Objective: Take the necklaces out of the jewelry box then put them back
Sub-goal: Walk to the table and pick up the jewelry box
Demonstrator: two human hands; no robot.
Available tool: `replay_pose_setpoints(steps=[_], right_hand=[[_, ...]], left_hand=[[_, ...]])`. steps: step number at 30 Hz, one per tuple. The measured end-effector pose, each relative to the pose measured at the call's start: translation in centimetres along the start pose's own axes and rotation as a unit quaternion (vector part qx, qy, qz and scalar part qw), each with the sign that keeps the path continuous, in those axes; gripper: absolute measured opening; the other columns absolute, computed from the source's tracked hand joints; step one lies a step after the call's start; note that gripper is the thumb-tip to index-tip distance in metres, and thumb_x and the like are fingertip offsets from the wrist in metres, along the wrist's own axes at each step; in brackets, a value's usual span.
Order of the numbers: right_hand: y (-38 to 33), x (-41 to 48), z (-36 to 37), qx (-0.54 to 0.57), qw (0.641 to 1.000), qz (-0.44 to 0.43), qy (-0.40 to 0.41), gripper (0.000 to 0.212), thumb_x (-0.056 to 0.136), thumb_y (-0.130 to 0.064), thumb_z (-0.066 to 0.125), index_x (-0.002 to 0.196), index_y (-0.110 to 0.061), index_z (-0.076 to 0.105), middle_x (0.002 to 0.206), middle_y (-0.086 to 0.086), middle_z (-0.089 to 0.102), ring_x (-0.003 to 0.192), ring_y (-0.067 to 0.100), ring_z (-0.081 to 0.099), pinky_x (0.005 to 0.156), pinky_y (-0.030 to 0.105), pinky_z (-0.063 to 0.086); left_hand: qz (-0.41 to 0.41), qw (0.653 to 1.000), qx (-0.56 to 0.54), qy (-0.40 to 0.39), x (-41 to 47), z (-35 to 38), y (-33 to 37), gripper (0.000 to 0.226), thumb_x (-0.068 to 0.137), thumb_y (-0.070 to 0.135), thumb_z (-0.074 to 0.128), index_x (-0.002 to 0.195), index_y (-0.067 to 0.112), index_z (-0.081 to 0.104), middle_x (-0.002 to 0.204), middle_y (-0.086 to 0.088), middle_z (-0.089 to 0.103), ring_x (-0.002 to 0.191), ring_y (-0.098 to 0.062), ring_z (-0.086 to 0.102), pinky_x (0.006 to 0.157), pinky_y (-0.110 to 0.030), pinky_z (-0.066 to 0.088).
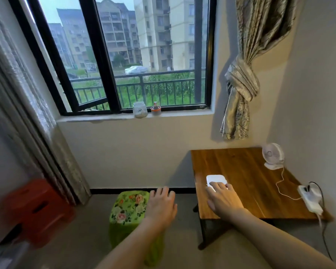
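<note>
A small white jewelry box (216, 179) with rounded corners lies shut on the left part of a low wooden table (246, 177). My right hand (223, 199) reaches over the table's front left corner, and its fingertips rest on the near edge of the box. My left hand (161, 204) hovers with spread fingers above a green flowered stool (127, 210), to the left of the table, holding nothing. No necklace is visible.
A white desk fan (273, 156) stands at the table's back right, its cable running to a white power strip (309, 199) on the right edge. An orange plastic stool (35, 208) stands at the left. A jar (140, 109) sits on the windowsill.
</note>
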State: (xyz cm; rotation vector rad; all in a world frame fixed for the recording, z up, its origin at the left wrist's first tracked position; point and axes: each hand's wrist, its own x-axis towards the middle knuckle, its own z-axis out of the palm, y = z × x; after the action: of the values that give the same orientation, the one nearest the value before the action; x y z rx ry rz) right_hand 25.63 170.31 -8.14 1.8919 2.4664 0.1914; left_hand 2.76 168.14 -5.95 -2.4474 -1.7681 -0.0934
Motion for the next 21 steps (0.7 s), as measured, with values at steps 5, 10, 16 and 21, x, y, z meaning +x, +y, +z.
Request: replay_pose_setpoints(steps=[5, 10, 16, 21], right_hand=[[1.7, 9.2, 1.2, 0.009, 1.0, -0.01, -0.015, 0.043, 0.098, -0.042, 0.04, 0.138, -0.024, 0.041, 0.148, 0.003, 0.041, 0.137, 0.025, 0.037, 0.112, 0.041, 0.029], [2.9, 17.7, 3.8, 0.019, 0.999, 0.004, -0.033, 0.044, 0.097, -0.044, 0.042, 0.138, -0.026, 0.043, 0.149, 0.002, 0.042, 0.137, 0.024, 0.039, 0.11, 0.041, 0.032], [5.1, 26.5, 7.9, 0.03, 0.994, 0.081, -0.06, 0.048, 0.098, -0.045, 0.038, 0.142, -0.025, 0.039, 0.152, 0.003, 0.038, 0.139, 0.023, 0.035, 0.112, 0.041, 0.03], [7.4, 30.2, 9.6, 0.057, 0.979, 0.17, -0.096, 0.049, 0.099, -0.047, 0.036, 0.143, -0.027, 0.035, 0.154, 0.002, 0.034, 0.142, 0.023, 0.031, 0.114, 0.041, 0.026]], left_hand=[[-0.006, 1.0, -0.018, -0.009, 8.2, 1.6, -3.2, 0.035, 0.094, 0.04, 0.038, 0.119, 0.018, 0.05, 0.121, -0.005, 0.05, 0.112, -0.025, 0.046, 0.094, -0.04, 0.036], [0.023, 0.999, -0.016, -0.024, 16.7, 5.2, -7.2, 0.038, 0.095, 0.039, 0.036, 0.123, 0.017, 0.048, 0.123, -0.006, 0.05, 0.113, -0.025, 0.046, 0.096, -0.04, 0.037], [0.115, 0.992, -0.004, -0.045, 28.7, 9.9, -11.3, 0.034, 0.095, 0.038, 0.036, 0.119, 0.017, 0.049, 0.122, -0.006, 0.049, 0.112, -0.026, 0.045, 0.094, -0.04, 0.035], [0.211, 0.975, -0.002, -0.073, 38.2, 11.7, -11.9, 0.036, 0.096, 0.038, 0.036, 0.122, 0.016, 0.047, 0.129, -0.009, 0.046, 0.117, -0.028, 0.042, 0.098, -0.043, 0.034]])
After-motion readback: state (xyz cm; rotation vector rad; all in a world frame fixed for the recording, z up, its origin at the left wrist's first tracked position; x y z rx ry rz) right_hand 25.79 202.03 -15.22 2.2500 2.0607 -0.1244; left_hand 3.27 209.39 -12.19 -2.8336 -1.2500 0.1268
